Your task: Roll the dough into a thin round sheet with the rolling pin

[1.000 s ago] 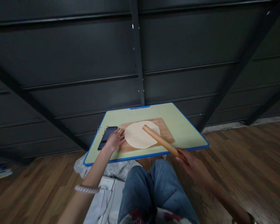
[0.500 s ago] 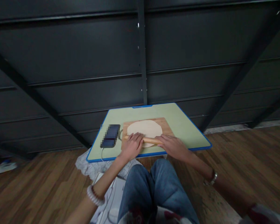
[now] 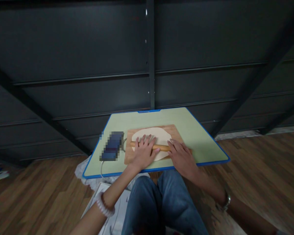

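Note:
A wooden rolling pin [image 3: 161, 148] lies crosswise on a broad, flat sheet of pale dough [image 3: 159, 133]. Under the dough is a wooden board [image 3: 178, 130]. My left hand [image 3: 145, 152] rests on the left part of the pin, fingers spread and stretched forward over the dough. On the pin's right part lies my right hand [image 3: 182, 156], its fingers extended and slightly apart. Both palms press from above, not wrapped round the pin. The hands hide parts of the pin and the dough's near edge.
The board sits on a pale green folding table [image 3: 198, 140] with a blue rim. A blurred-out phone [image 3: 112, 146] with a cable [image 3: 101, 169] lies left of the board. Dark metal panels [image 3: 88, 94] stand behind the table. My knees [image 3: 171, 192] are just below its near edge.
My fingers have gone from curled over the rolling pin to stretched out and spread. The left hand reaches farther over the dough. The camera view has shifted slightly.

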{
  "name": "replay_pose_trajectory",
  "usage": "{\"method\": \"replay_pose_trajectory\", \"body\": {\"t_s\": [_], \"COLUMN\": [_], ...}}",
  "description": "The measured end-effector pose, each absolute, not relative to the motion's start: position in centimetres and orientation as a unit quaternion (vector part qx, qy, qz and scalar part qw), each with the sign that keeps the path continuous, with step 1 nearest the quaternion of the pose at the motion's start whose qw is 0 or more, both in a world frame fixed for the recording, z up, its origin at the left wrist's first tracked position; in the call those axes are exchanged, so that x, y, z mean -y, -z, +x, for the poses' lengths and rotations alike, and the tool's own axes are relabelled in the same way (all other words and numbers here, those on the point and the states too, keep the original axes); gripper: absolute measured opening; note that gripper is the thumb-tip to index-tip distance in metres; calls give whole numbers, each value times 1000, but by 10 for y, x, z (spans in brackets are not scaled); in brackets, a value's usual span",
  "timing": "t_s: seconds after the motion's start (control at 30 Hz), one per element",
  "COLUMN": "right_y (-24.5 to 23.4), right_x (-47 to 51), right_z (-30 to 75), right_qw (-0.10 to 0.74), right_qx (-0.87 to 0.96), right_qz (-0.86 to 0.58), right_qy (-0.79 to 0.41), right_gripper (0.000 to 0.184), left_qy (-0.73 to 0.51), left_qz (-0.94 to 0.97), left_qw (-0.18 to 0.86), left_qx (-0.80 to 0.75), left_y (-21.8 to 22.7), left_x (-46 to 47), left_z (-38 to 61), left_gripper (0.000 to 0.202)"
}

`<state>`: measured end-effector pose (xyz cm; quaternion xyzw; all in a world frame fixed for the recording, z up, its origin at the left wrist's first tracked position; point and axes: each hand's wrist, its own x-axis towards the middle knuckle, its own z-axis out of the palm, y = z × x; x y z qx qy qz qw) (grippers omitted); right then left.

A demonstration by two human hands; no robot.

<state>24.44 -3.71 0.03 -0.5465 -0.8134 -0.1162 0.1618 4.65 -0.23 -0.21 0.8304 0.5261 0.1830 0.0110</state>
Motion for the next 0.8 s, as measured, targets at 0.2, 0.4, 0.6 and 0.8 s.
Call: {"method": "replay_pose_trajectory", "body": {"t_s": [0.2,0.4,0.6,0.8], "right_y": [6,1,-5,4], "right_x": [-20,-108,-159,-116], "right_z": [255,261,254,260], "right_qw": [175,134,95,97], "right_qx": [801,809,804,820], "right_qz": [-564,-571,-586,-563], "right_qy": [104,43,-31,29], "right_gripper": [49,55,57,54], "left_qy": [-197,-87,-19,-29], "left_qz": [829,812,781,827], "left_qw": [28,92,117,34], "left_qx": [-522,-569,-613,-560], "left_y": [-2,-10,-16,-17], "left_x": [-38,-100,-130,-109], "left_z": [60,75,76,78], "left_gripper": [60,75,73,61]}}
